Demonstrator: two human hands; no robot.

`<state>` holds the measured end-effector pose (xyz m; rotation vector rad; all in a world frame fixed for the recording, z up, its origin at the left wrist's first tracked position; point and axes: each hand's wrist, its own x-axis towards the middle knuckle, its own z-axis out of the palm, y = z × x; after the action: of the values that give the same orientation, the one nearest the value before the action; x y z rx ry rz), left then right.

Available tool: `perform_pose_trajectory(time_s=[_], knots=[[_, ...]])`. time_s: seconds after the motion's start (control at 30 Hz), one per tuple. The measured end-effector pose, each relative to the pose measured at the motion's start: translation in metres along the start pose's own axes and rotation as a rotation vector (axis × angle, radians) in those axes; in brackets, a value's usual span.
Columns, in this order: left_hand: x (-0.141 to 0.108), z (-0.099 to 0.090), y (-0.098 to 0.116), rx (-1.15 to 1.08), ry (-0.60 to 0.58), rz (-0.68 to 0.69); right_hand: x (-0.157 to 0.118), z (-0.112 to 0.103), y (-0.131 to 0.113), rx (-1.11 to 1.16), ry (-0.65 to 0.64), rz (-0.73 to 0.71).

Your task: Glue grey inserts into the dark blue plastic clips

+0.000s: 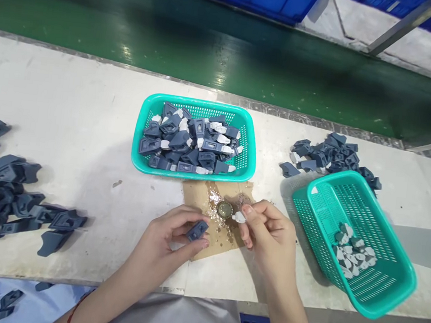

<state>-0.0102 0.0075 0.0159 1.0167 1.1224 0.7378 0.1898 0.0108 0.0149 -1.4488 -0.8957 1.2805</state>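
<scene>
Between the thumb and fingers of my left hand is a dark blue-grey plastic part with a recess in its face. My right hand pinches a small white plastic piece, held just right of a small round cap of liquid. I cannot tell whether the piece touches the cap. The cap sits on a brown cardboard sheet with wet, shiny splashes around it. Behind it, a green basket holds many blue-grey parts with white pieces attached.
A second green basket, at the right, contains small white pieces. Blue-grey parts lie in a pile behind it and another pile at the left. A green conveyor belt runs beyond the white table.
</scene>
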Motion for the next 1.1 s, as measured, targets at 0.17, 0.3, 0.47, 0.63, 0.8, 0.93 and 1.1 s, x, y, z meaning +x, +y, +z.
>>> perform_pose_trajectory(time_s=[0.17,0.3,0.47,0.63,0.8,0.93,1.1], knots=[[0.002,0.001,-0.006,0.099,-0.033,0.016,-0.007,0.008,-0.001,0.036,-0.082,-0.004],[0.000,0.003,-0.013,0.203,-0.054,-0.012,-0.015,0.010,0.005,-0.078,-0.191,-0.103],[-0.001,0.003,-0.017,0.276,-0.043,-0.025,-0.020,0.010,0.011,-0.168,-0.250,-0.181],[0.000,0.003,-0.017,0.289,-0.027,0.020,-0.021,0.012,0.004,-0.303,-0.272,-0.185],[0.001,0.004,-0.017,0.316,-0.033,0.097,-0.019,0.011,0.000,-0.457,-0.287,-0.303],[0.001,0.004,-0.015,0.327,-0.035,0.119,-0.019,0.010,-0.004,-0.538,-0.325,-0.360],[0.001,0.006,-0.013,0.319,-0.055,0.083,-0.018,0.010,-0.007,-0.531,-0.411,-0.239]])
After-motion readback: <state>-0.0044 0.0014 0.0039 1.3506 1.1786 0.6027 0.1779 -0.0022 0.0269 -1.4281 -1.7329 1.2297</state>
